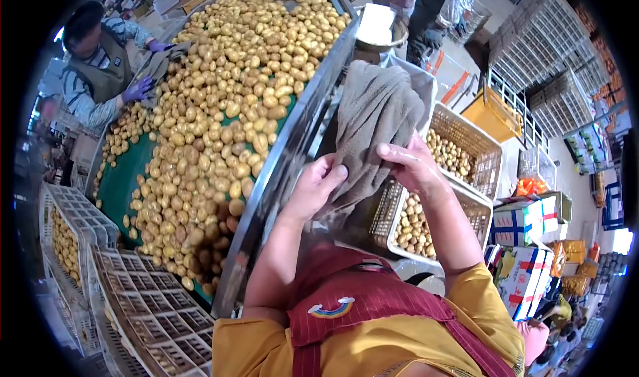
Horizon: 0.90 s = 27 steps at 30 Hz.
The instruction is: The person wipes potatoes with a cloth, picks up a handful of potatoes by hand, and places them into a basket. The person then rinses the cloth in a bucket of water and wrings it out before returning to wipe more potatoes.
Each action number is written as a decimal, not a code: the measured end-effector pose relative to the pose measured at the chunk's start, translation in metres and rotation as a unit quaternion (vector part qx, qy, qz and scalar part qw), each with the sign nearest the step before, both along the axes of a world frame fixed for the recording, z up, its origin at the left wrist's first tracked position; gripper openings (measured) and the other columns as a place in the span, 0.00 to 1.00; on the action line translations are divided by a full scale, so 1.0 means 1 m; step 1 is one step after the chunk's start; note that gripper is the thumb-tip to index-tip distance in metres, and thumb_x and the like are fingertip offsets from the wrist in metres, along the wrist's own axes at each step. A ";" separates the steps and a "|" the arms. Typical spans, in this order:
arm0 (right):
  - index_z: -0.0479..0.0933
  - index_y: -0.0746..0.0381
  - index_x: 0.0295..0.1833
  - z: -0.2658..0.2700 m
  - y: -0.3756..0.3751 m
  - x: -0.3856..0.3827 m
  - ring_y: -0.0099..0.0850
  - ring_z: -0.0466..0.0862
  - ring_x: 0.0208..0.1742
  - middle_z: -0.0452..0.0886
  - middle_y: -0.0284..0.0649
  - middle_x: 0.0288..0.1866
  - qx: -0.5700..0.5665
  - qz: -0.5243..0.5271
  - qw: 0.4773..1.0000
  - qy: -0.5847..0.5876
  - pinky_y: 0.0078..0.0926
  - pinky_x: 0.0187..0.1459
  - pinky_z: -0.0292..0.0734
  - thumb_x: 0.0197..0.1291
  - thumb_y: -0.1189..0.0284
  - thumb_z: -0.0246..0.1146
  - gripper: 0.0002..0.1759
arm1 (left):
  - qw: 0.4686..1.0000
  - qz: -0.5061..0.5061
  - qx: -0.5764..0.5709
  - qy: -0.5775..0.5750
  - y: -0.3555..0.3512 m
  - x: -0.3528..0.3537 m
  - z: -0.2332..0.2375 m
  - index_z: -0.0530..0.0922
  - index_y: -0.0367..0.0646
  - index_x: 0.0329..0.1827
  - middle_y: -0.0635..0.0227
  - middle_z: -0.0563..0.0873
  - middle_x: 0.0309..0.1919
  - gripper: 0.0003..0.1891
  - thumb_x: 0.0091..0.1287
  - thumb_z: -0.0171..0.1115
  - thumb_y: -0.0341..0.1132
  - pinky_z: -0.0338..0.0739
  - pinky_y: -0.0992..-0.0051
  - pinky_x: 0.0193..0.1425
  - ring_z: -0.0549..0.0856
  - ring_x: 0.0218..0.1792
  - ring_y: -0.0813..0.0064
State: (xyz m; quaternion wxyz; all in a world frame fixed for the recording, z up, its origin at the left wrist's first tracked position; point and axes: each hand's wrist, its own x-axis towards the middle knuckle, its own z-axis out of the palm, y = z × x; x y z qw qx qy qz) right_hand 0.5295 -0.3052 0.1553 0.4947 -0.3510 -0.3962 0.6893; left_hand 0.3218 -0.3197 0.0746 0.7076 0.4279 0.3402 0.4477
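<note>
Here we are, both hands on the grey-brown cloth (376, 101), which hangs between and beyond them in loose folds. Our left hand (314, 187) has the near edge pinched, thumb on top; our right hand (414, 164) grips the other side, thumb pressed flat along the fabric, its fingers tucked behind where we can't quite see them. So neither hand is free, and there's only a narrow gap between the thumbs!

Handling it well, we'd say, calls for an even hold: matching pressure from both thumbs, wrists loose, and the folds eased out from the middle rather than yanked from one side. The far end bunches up ahead of the fingers, so a little slack there should help us avoid twisting.

Mind the surroundings! Just left of our left hand runs the metal rim (283, 171) of the table, with potatoes (213, 131) heaped beyond it. Just below our right hand sits a potato-filled crate (384, 220), close enough that a trailing corner could snag. Far off to the left of both hands, across the heap, a co-worker's gloved hand (138, 89) holds a dark cloth (160, 67) too.
</note>
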 end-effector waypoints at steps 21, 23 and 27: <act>0.46 0.50 0.86 -0.049 0.278 0.108 0.46 0.63 0.81 0.54 0.41 0.85 -0.101 0.147 0.958 0.226 0.51 0.78 0.62 0.57 0.56 0.75 0.58 | 0.979 0.137 0.091 -0.118 0.295 -0.016 0.110 0.66 0.36 0.64 0.57 0.82 0.54 0.26 0.69 0.67 0.38 0.78 0.62 0.66 0.84 0.55 0.64; 0.54 0.55 0.84 0.011 0.321 0.119 0.41 0.66 0.79 0.59 0.40 0.81 -0.072 0.138 0.987 0.030 0.43 0.77 0.64 0.43 0.68 0.80 0.62 | 0.963 0.262 0.062 -0.002 0.323 -0.028 0.136 0.67 0.37 0.64 0.57 0.82 0.53 0.24 0.71 0.66 0.37 0.79 0.62 0.65 0.84 0.54 0.64; 0.56 0.52 0.81 0.067 0.435 0.147 0.38 0.77 0.67 0.73 0.45 0.70 0.076 0.085 0.976 -0.183 0.37 0.71 0.72 0.45 0.75 0.80 0.58 | 0.944 0.262 0.202 0.007 0.399 -0.087 0.171 0.72 0.37 0.60 0.58 0.84 0.52 0.15 0.73 0.62 0.29 0.82 0.65 0.65 0.86 0.53 0.66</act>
